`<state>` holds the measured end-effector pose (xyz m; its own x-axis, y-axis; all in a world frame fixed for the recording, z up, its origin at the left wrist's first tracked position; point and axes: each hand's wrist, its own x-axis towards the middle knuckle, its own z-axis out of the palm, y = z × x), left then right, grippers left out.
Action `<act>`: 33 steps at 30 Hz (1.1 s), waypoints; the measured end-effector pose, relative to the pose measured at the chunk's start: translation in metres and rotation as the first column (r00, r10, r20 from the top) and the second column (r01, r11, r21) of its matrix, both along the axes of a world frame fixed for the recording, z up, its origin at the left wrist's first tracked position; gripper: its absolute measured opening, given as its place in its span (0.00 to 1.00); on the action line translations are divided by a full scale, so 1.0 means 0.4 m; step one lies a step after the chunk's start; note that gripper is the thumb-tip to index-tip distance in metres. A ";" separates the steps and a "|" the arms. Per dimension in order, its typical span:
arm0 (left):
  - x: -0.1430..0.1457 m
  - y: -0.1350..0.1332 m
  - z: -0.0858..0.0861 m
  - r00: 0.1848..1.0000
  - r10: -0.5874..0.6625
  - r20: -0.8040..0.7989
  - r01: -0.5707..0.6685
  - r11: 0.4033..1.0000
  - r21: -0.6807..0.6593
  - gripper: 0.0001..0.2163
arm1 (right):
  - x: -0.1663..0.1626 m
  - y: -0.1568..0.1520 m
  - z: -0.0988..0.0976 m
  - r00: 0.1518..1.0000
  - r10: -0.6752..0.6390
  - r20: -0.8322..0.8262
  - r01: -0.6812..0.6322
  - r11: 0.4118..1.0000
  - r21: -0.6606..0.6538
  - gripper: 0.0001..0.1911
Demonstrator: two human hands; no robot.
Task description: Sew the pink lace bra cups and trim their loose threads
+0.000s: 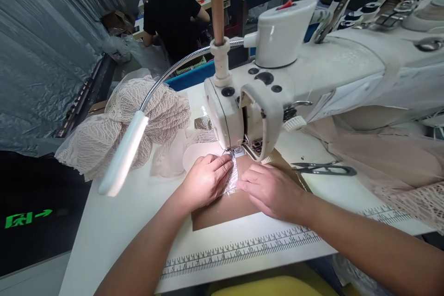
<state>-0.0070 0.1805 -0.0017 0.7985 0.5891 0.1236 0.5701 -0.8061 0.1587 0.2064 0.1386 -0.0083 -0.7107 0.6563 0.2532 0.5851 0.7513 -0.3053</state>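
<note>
My left hand (205, 179) lies on a strip of white lace (231, 178) just in front of the needle of a white sewing machine (263, 101), fingers together and pressing the lace down. My right hand (268, 190) rests flat beside it on the right, fingers stretched toward the lace edge. Both hands sit over a brown patch (222, 212) on the white table (114, 222). The needle area (239, 150) is partly hidden by the machine head.
A heap of beige lace (114, 120) lies at the back left under a gooseneck lamp (123, 155). Thread snips (324, 169) lie right of the machine. More lace (412, 180) drapes at the right. A ruler strip (243, 247) runs along the front edge. A person in black (173, 18) works behind.
</note>
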 end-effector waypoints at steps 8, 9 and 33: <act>0.010 0.009 0.009 1.000 0.009 -0.019 -0.009 1.000 0.025 0.15 | 0.003 0.007 -0.009 0.999 -0.047 0.021 0.047 0.999 -0.015 0.11; 0.012 0.010 0.010 1.000 0.011 -0.016 -0.011 1.000 0.025 0.15 | 0.002 0.008 -0.010 0.998 -0.059 0.022 0.059 0.998 -0.016 0.12; 0.002 0.011 0.009 1.000 -0.018 0.004 0.018 0.998 0.062 0.15 | -0.012 0.036 0.006 0.934 -0.308 0.182 0.287 0.949 0.131 0.17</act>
<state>-0.0061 0.1849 0.0018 0.8083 0.5660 0.1625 0.5550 -0.8244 0.1109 0.2016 0.1530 -0.0057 -0.5291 0.8239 0.2031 0.8273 0.5541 -0.0924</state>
